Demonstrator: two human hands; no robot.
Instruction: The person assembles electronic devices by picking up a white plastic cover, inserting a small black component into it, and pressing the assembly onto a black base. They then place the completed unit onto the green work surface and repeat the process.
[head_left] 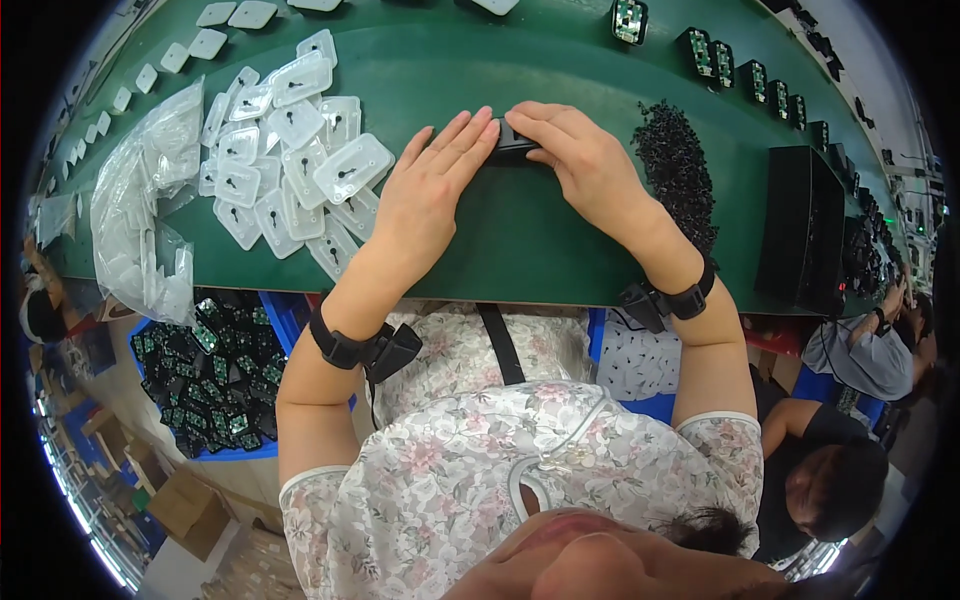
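Observation:
A small black plastic case (pixel 515 143) lies on the green table in front of me, partly hidden by my fingers. The fingers of my right hand (pixel 580 160) are bent over its right side and hold it. From the left, my left hand (pixel 425 190) reaches in with its fingers stretched out, the tips against the case's left edge. Close to my left hand is a loose heap of translucent white plastic covers (pixel 352 168), each with a small dark piece on it. Right of my right hand is a pile of tiny black parts (pixel 677 165).
Clear plastic bags (pixel 140 215) lie at the left. A tall black box (pixel 800 225) stands at the right edge. Black cases with green circuit boards (pixel 722 62) line the far right; white covers (pixel 207 44) line the far left. A blue bin (pixel 285 325) of boards sits below the table.

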